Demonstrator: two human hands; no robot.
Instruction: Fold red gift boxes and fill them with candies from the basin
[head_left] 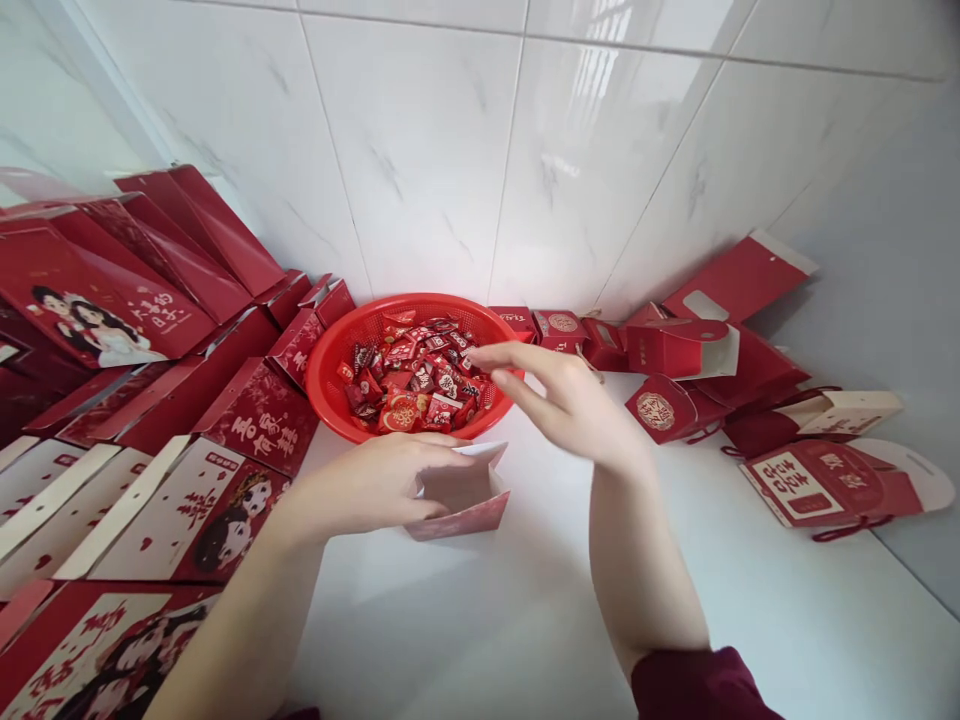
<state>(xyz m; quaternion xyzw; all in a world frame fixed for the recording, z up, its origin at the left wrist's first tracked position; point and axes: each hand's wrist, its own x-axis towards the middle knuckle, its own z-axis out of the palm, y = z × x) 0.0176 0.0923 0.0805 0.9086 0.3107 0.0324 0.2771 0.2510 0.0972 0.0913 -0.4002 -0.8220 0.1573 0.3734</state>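
Note:
My left hand grips the left side of a small red candy box, its thumb at the near edge and the other fingers along the far side. The box's top is open toward me, and its pale inside shows. My right hand is raised beside the right rim of a red plastic basket, fingers stretched to the left and thumb slightly apart; no item shows in it. Wrapped candies in red and dark wrappers fill the basket. The box sits just in front of it.
Rows of red and white gift boxes crowd the left side, with taller red boxes behind. Small red boxes line the tiled wall. Several handled boxes lie at the right on the white tabletop.

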